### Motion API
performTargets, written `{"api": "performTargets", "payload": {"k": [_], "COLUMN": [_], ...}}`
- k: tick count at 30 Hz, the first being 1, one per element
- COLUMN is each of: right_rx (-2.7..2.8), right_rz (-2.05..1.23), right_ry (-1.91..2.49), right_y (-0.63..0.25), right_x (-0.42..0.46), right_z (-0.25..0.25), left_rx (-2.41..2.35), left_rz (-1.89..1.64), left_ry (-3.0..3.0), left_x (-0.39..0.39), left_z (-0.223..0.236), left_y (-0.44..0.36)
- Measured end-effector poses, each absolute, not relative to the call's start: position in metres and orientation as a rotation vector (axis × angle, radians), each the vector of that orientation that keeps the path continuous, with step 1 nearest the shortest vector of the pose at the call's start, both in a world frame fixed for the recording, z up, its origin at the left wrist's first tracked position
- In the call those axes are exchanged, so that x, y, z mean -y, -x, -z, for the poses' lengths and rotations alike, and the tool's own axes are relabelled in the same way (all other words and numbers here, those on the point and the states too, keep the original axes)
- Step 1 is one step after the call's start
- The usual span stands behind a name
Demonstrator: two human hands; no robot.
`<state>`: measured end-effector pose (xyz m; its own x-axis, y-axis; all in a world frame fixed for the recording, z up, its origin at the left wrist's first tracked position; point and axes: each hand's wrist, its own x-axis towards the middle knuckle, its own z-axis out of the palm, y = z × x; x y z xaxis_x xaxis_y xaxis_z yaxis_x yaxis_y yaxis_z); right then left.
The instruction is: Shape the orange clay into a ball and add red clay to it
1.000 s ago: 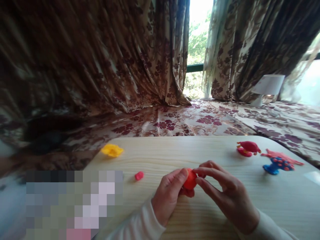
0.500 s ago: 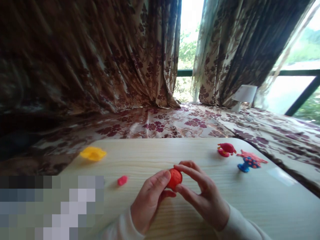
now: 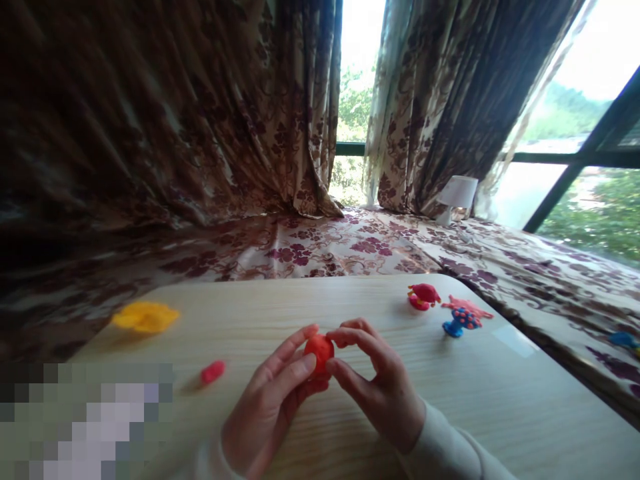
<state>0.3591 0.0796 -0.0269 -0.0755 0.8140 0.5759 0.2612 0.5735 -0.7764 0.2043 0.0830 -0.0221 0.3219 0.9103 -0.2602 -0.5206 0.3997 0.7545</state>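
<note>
An orange-red clay ball is pinched between both my hands just above the pale wooden table. My left hand presses it from the left with thumb and fingers. My right hand closes on it from the right, forefinger arched over the top. A small pink clay lump lies on the table left of my hands. A flat yellow clay piece rests near the table's far left corner.
A red clay figure and a pink-and-blue dotted clay figure stand at the far right of the table. Flowered fabric covers the surface behind, with curtains and a small white lamp by the window.
The view has swung to the right, so everything slid left in the picture. Both hands keep hold of the ball, with my left fingers now more stretched along it.
</note>
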Motion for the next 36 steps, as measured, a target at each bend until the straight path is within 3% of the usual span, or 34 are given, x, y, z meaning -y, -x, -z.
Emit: {"api": "performTargets", "payload": {"k": [36], "right_rx": [1.639], "right_rz": [-0.725], "right_ry": [0.889], "right_y": [-0.3582], "right_x": [-0.0808], "right_z": [0.0273], "left_rx": [-0.734], "left_rz": [-1.048], "left_ry": [-0.596], "left_x": [-0.0836], "left_z": [0.0232], "left_y": [-0.2051]}}
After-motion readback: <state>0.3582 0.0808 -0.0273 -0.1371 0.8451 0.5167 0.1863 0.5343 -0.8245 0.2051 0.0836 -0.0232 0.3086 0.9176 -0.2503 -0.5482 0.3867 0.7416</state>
